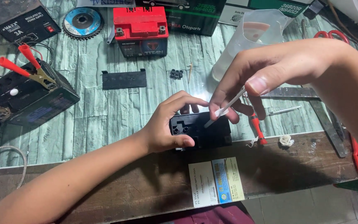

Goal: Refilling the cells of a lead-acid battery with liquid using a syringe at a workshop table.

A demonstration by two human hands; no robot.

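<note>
- Two hands on one small black battery [204, 132] here, sitting right at the front edge of the green-patterned benchtop [104, 112], just above the wooden ledge.
- Left hand [168, 122] is wrapped round the battery's left end — thumb on the near face, fingers curled over the top. That's the right idea: clamp it so it can't skate while the other hand pokes at it.
- Right hand [249, 83] is pinched shut on a thin white dropper [225, 108], held like a pen, tip angled down at the open ports on top of the battery.
- If it were me I'd keep that tip dead over one hole, not touching the rim, and rest the wrist on something so it doesn't wobble.
- Go slow, small squeezes; the holes look tiny and anything spilled ends up on the case.
- The clear plastic jug [253, 37] stands just behind the right hand, so the elbow wants watching.
- The red-handled screwdriver [257, 128] lies just beside the battery on the right, and the black cover strip [124, 79] and little black caps [176, 74] sit well apart, further back.
</note>
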